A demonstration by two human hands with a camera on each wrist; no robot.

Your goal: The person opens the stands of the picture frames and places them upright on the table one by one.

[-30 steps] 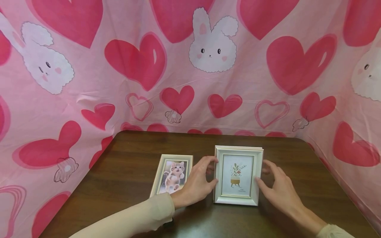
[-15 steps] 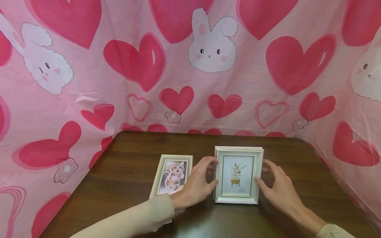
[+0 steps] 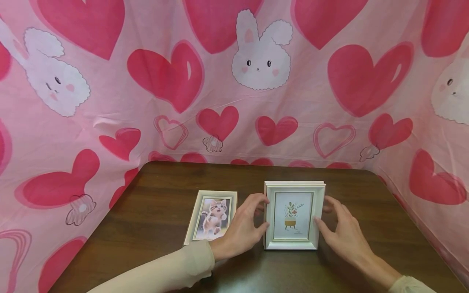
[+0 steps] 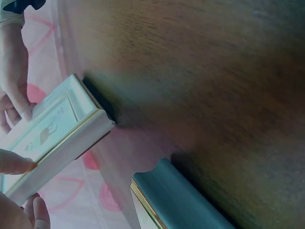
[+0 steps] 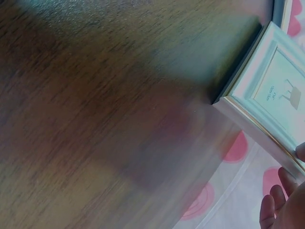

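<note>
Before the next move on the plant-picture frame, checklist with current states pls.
1. Left grip on plant-picture frame: ok, thumb in front, fingers behind one side edge.
2. Right grip on the opposite edge: ok, thumb in front.
3. Plant-picture frame standing, picture right way up: ok.
4. Its bottom edge in contact with table: cannot tell.
5. Gap to kitten-picture frame: ok, they're apart.
6. Kitten-picture frame fully visible in head view: not ok, left grip and sleeve hide part.
</note>
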